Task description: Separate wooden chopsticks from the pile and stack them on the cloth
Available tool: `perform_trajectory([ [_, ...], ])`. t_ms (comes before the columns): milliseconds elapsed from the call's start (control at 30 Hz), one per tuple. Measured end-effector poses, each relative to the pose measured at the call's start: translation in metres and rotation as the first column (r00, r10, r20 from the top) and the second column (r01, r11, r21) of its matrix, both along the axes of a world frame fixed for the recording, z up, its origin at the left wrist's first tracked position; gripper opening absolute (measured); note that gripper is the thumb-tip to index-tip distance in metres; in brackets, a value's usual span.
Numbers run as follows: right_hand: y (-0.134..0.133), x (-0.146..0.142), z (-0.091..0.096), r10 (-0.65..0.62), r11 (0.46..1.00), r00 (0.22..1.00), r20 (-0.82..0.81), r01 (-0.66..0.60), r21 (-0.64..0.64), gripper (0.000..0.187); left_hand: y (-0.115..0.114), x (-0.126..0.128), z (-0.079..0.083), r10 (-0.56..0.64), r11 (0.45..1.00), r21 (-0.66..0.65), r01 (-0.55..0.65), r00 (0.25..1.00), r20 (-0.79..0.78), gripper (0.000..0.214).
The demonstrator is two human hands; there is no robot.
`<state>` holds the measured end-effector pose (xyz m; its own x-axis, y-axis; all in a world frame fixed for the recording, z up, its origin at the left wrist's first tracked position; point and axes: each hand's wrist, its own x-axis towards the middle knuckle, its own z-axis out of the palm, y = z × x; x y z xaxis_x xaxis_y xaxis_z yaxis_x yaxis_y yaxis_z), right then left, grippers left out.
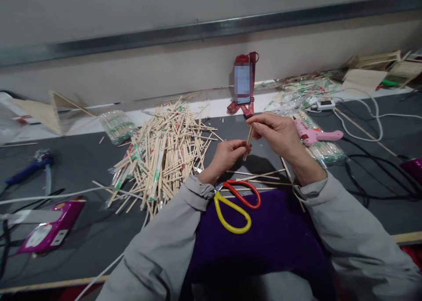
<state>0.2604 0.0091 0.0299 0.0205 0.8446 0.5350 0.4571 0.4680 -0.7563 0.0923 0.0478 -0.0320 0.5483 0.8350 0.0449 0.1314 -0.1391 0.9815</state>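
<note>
Between my two hands a few short wooden sticks (249, 138) stand nearly upright, bunched together. My left hand (228, 156) pinches their lower end, and my right hand (278, 133) grips the top between thumb and fingers. Below my left wrist lie scissors (235, 222) with one yellow and one red handle loop, their blades mostly covered by my sleeve. Several loose sticks (260, 176) rest on the grey table under my hands. To the left spreads a large heap of wooden chopsticks (174, 147), some still in clear wrappers with green print.
A phone (243, 83) with a red strap leans against the wall. On the right, a pink glue gun (316, 136) lies on packed chopsticks, beside white and black cables. A blue glue gun (31, 167) and a magenta power strip (54, 228) are on the left.
</note>
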Motion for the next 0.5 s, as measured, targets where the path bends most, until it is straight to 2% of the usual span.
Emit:
perform_trajectory([
  [100,0.0008,-0.0012,0.0018,0.002,1.000,0.998,0.070,-0.003,0.017,0.019,0.0003,-0.0017,-0.0001,-0.015,1.000,0.013,0.015,1.000,-0.003,0.023],
  [233,0.0006,-0.0048,0.0016,-0.002,1.000,0.992,0.123,-0.001,0.024,0.018,-0.0009,-0.0046,0.0024,-0.018,0.999,-0.039,0.018,1.000,0.013,0.022],
  [500,-0.0011,-0.0091,-0.0018,0.034,0.998,0.993,0.109,-0.040,0.056,0.019,-0.0013,-0.0075,0.0041,-0.049,0.993,-0.106,0.054,0.997,0.053,0.020],
])
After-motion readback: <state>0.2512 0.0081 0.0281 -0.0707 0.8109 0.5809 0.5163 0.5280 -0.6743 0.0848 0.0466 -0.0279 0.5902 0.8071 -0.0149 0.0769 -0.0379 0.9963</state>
